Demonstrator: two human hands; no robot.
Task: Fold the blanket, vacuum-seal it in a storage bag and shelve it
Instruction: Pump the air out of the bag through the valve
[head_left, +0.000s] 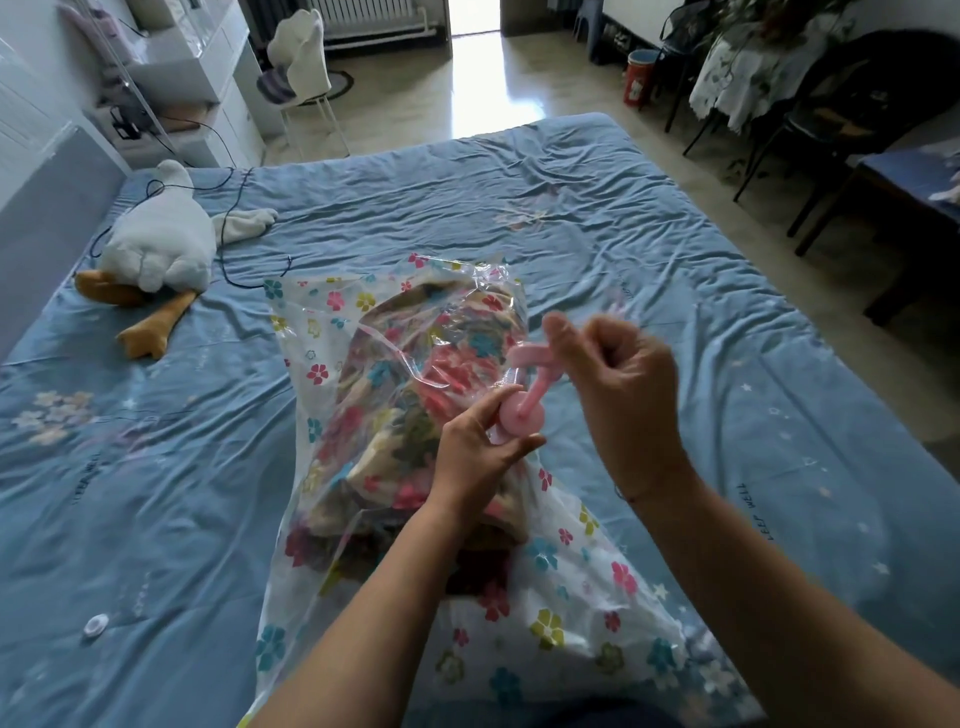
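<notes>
Blanket (415, 384) sits inside the flowered storage bag (571, 597) on the bed (649, 234). Left hand (480, 452) curls round the pink pump (522, 413) barrel, steadying it; right hand (618, 374) grips its handle, evidently to draw air out.

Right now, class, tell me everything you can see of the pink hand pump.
The pink hand pump looks like smooth plastic. It has a round cap, a thin rod standing out of it, and a looped handle, which is blurred. The left hand grips its mostly hidden barrel, and the right hand holds the handle. It is tilted over the storage bag lying on the bed.
</notes>
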